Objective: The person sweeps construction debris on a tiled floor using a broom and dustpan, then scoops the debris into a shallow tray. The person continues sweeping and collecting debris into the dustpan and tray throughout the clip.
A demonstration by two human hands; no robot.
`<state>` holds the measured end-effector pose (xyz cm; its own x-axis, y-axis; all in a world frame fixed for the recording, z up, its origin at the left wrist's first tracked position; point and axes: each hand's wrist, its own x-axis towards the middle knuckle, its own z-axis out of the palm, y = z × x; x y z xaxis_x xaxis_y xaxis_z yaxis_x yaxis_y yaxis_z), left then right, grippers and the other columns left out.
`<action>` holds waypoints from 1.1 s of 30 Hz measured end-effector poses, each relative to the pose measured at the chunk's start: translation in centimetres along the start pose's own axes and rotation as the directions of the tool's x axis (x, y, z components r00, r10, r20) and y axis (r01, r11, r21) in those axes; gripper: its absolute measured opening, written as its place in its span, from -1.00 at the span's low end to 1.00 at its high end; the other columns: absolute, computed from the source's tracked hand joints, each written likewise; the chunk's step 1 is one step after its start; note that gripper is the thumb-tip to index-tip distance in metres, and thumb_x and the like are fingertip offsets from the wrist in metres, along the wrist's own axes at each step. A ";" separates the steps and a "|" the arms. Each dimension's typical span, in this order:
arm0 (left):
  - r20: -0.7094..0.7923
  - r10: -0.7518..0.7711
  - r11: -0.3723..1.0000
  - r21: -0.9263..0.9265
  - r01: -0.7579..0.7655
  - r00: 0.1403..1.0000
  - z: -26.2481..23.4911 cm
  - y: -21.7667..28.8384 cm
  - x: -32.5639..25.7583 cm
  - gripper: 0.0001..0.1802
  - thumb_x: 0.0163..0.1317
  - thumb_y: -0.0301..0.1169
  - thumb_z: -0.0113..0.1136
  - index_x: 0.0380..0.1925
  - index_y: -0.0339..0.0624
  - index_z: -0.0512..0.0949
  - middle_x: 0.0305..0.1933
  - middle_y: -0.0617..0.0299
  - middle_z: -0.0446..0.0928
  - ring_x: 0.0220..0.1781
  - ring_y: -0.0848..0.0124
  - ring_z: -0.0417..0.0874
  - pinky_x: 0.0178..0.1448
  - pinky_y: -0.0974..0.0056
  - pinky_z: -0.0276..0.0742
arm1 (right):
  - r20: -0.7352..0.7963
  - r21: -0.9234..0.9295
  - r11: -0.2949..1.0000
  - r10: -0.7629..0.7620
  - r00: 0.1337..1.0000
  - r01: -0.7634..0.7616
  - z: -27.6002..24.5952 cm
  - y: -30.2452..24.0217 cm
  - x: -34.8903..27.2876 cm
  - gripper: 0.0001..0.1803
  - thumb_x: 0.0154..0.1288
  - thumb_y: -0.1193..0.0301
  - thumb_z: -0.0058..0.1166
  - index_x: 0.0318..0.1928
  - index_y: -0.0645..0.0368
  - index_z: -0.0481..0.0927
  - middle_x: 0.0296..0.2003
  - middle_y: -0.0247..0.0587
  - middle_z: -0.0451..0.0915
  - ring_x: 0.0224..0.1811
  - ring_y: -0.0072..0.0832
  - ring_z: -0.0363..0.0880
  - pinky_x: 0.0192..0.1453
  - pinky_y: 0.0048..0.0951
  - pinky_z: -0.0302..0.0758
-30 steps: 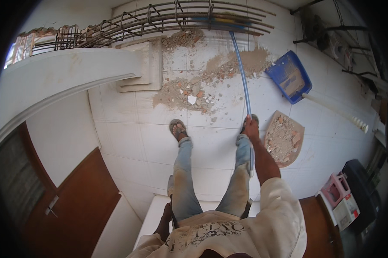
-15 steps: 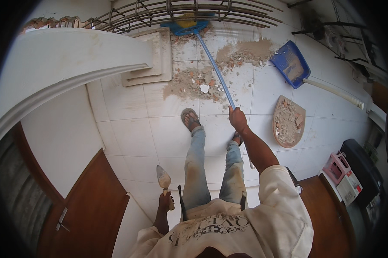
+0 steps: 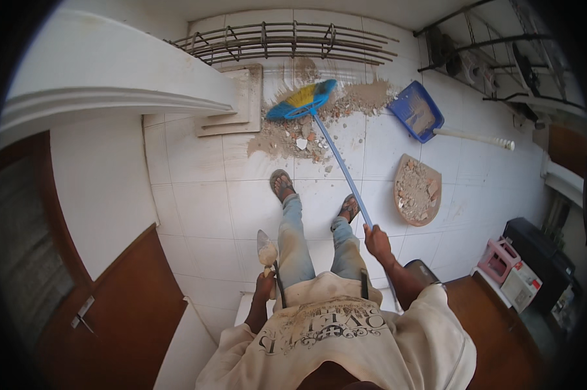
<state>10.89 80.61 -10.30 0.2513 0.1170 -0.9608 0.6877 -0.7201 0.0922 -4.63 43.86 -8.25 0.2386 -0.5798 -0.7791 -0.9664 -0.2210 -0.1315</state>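
Note:
My right hand (image 3: 377, 243) is closed round the light-blue handle of a broom (image 3: 343, 166). Its blue and yellow head (image 3: 303, 101) is over the far side of a heap of rubble and sand (image 3: 304, 138) on the tiles; whether the bristles touch the floor, I cannot tell. Down by my left thigh, my left hand (image 3: 265, 286) grips a pointing trowel (image 3: 266, 250) by its handle, blade upward and smeared grey. A blue long-handled dustpan (image 3: 415, 116) with sand in it lies right of the rubble. Nearer to me is a tan, round-ended container (image 3: 417, 190) filled with broken debris.
A rebar cage (image 3: 280, 41) spans the far floor. Stepped slabs (image 3: 231, 104) sit left of the rubble, beside a white wall (image 3: 131, 71). A brown door (image 3: 121, 312) is at near left. At right stand a pink stool (image 3: 499, 260) and dark metal racks (image 3: 495, 58).
The broom's head has come back toward me from under the rebar cage to the rubble, and my right hand has drawn nearer my body. The trowel remains in my left hand.

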 end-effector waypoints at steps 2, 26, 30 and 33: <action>0.002 0.016 1.000 -0.019 -0.015 1.000 0.1 0.5 -0.3 -0.62 0.03 -0.24 0.12 -0.27 -0.35 0.42 -0.45 0.17 0.46 -0.45 0.36 0.47 -0.35 0.27 0.40 | 0.016 0.104 0.994 -0.031 0.999 0.030 -1.9 -0.4 -3.0 -0.41 0.33 0.01 -0.32 -0.33 0.41 0.41 -0.46 0.33 0.51 -0.37 0.18 0.52 -0.31 0.01 0.43; 0.008 -0.013 0.932 -0.361 0.015 1.000 -10.1 2.6 1.3 -0.74 -0.01 -0.32 0.12 -0.46 -0.33 0.39 -0.62 0.16 0.39 -0.68 0.34 0.47 -0.64 0.24 0.39 | 0.011 -0.133 0.988 -0.075 0.997 0.076 -7.7 -15.2 -1.5 -0.43 0.34 0.11 -0.32 -0.30 0.49 0.46 -0.37 0.40 0.50 -0.32 0.08 0.55 -0.25 -0.08 0.47; 0.011 0.048 0.927 -0.373 -0.041 0.999 -8.8 4.8 0.3 -0.72 0.00 -0.31 0.13 -0.42 -0.34 0.39 -0.59 0.15 0.41 -0.67 0.34 0.46 -0.62 0.24 0.40 | 0.046 0.073 0.997 -0.002 0.999 -0.002 -9.4 -18.1 -0.6 -0.43 0.34 0.09 -0.32 -0.31 0.47 0.47 -0.48 0.28 0.53 -0.46 0.01 0.56 -0.37 -0.14 0.49; -0.016 0.135 0.911 -0.392 -0.130 0.991 -7.8 6.7 -0.6 -0.68 0.01 -0.28 0.13 -0.37 -0.33 0.39 -0.54 0.15 0.43 -0.59 0.35 0.47 -0.51 0.24 0.43 | 0.035 0.005 0.953 -0.302 0.953 0.302 -7.7 -22.0 4.2 -0.54 0.29 0.19 -0.21 -0.36 0.44 0.45 -0.66 0.04 0.48 -0.65 -0.15 0.51 -0.56 -0.25 0.44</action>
<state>20.68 81.08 -7.06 0.3523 0.0298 -0.9354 0.8605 -0.4034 0.3112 18.39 40.22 -3.87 0.5154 -0.4582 -0.7242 -0.8498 -0.3820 -0.3631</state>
